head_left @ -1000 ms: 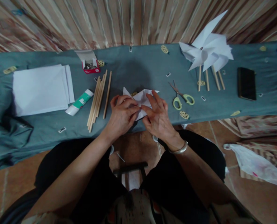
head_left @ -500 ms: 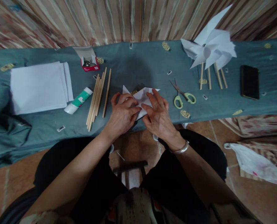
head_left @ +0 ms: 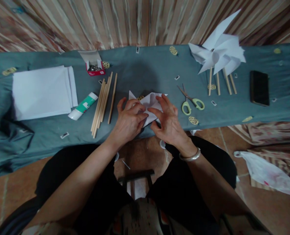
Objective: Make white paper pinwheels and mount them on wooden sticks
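A white paper pinwheel head (head_left: pixel 151 98), its corners partly curled in, lies near the front edge of the cloth-covered table. My left hand (head_left: pixel 129 120) pinches the paper from its left side, fingers curled over the middle. Over the right side is my right hand (head_left: pixel 169 125), fingers spread, the tips at or just above the paper. Both hands hide much of the pinwheel head. To the right lie scissors (head_left: pixel 199 103) with green handles, blades slightly apart. Wooden sticks (head_left: pixel 102 101) lie to the left of my left hand.
A glue tube (head_left: pixel 83 105), a stack of white paper (head_left: pixel 41 93) and a red box of small metal pieces (head_left: pixel 95 70) are on the left. Finished paper pinwheels on sticks (head_left: pixel 218 52) and a black phone (head_left: pixel 259 88) are on the right. A curtain (head_left: pixel 135 23) hangs behind.
My right hand has lifted slightly and shifted a little right, its thumb and fingers further apart. The left hand keeps its place on the paper.
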Action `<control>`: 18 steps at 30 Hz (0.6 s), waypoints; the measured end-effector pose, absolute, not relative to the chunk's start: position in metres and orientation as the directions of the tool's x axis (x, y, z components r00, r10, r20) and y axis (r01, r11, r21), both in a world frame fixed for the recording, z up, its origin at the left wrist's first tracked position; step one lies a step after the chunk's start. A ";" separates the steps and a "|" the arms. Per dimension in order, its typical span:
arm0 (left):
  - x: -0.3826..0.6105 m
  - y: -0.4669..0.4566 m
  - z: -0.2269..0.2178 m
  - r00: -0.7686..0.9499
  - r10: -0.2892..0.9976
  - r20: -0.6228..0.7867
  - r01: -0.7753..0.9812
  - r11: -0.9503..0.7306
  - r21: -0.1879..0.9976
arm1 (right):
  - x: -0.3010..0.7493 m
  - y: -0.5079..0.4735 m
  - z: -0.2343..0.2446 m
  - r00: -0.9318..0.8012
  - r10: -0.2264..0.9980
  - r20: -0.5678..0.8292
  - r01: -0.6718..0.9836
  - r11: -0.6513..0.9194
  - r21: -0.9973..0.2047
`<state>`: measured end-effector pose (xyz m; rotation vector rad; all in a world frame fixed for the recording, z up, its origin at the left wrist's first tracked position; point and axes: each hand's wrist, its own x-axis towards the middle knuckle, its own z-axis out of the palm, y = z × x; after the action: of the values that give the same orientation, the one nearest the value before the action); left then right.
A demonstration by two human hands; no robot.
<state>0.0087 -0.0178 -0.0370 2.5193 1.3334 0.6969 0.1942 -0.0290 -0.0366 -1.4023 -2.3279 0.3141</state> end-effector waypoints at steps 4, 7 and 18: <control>0.009 -0.018 -0.037 0.475 0.824 0.309 0.729 -0.565 0.387 | 0.192 -0.030 -0.036 -0.443 0.872 0.208 0.807 0.489 -0.330; 0.009 -0.018 -0.038 0.478 0.820 0.313 0.740 -0.569 0.359 | 0.188 -0.031 -0.035 -0.453 0.867 0.205 0.817 0.496 -0.293; 0.010 -0.018 -0.031 0.477 0.839 0.263 0.752 -0.544 0.372 | 0.173 -0.030 -0.035 -0.441 0.875 0.202 0.844 0.480 -0.238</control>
<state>0.0101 -0.0180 -0.0310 2.5175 1.3752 0.6207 0.1728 -0.0299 -0.0348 -1.4577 -2.4343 0.1466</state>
